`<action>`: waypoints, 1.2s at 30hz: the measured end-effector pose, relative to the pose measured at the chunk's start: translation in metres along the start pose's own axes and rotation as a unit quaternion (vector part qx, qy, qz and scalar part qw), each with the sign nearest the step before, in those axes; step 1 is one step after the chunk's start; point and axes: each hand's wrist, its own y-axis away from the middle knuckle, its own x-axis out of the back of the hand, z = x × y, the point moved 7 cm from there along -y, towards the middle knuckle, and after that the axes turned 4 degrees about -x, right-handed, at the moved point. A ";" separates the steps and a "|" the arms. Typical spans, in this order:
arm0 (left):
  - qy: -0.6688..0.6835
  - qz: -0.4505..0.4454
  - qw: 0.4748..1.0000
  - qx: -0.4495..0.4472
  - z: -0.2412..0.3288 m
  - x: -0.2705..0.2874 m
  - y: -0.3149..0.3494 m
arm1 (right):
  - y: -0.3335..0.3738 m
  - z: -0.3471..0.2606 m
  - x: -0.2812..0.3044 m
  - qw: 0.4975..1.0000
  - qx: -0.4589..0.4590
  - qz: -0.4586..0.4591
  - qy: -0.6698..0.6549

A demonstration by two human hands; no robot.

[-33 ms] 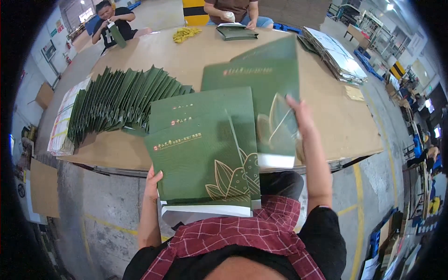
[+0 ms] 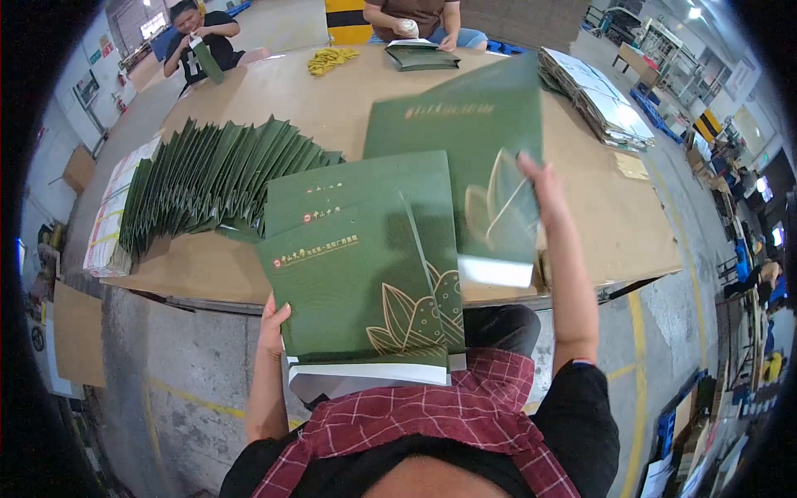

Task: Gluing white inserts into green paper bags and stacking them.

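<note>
Several flat green paper bags (image 2: 332, 286) with gold leaf prints and white lower ends lie fanned over each other in front of me. My left hand (image 2: 276, 322) grips their left edge, thumb on top. Farther right, my right hand (image 2: 541, 189) holds another flat green paper bag (image 2: 452, 137) by its right edge, clear of the stack's front and blurred by motion. Part of this bag is hidden behind the stack. Behind it, more green shows at the upper right, and I cannot tell whether it is a separate bag.
A long row of folded green bags (image 2: 224, 170) leans on the table (image 2: 581, 249) at left, beside a white stack (image 2: 112, 224). Flat sheets (image 2: 594, 95) are piled far right. Yellow cords (image 2: 332, 60) lie at the back. Two people work across the table, each with a green bag.
My right hand has moved slightly up and to the right, carrying its paper bag along. My left hand and the stack have hardly moved.
</note>
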 end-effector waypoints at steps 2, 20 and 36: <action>0.009 0.010 1.000 -0.007 -0.006 0.001 -0.007 | -0.038 -0.036 -0.004 0.994 0.034 -0.063 -0.086; -0.106 0.143 0.982 0.067 -0.022 0.020 -0.033 | -0.318 0.146 -0.110 0.963 -0.139 0.076 -0.218; -0.128 0.168 0.974 0.086 -0.020 0.023 -0.036 | -0.295 0.115 -0.191 0.859 -0.180 -0.117 -0.465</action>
